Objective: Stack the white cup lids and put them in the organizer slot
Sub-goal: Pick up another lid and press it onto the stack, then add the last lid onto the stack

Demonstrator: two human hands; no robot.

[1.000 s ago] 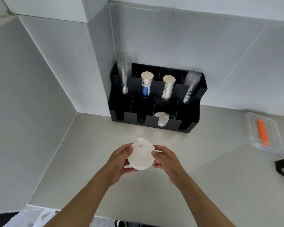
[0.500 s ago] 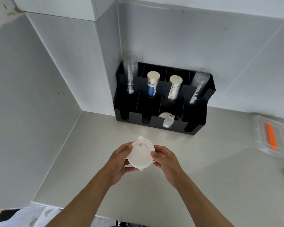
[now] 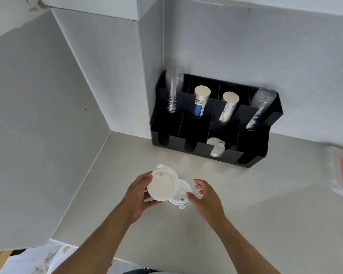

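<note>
My left hand [image 3: 138,196] holds a small stack of white cup lids [image 3: 162,184] above the counter, tilted toward me. Just right of it a second white lid [image 3: 183,194] shows, partly hidden behind the stack; whether it rests on the counter or touches my fingers I cannot tell. My right hand [image 3: 206,198] is beside that lid with fingers spread. The black organizer [image 3: 251,161] stands in the back corner. More white lids [image 3: 216,148] lie in its front slot third from the left.
The organizer's back slots hold two clear cup stacks [image 3: 173,88] and two paper cup stacks [image 3: 200,101]. A clear plastic box [image 3: 337,175] with an orange item sits at the right edge. Walls close in on the left and behind the grey counter [image 3: 265,204].
Both hands held one lid stack together before. Now my right hand has come off it with fingers apart, and a second lid shows beside the stack in my left hand.
</note>
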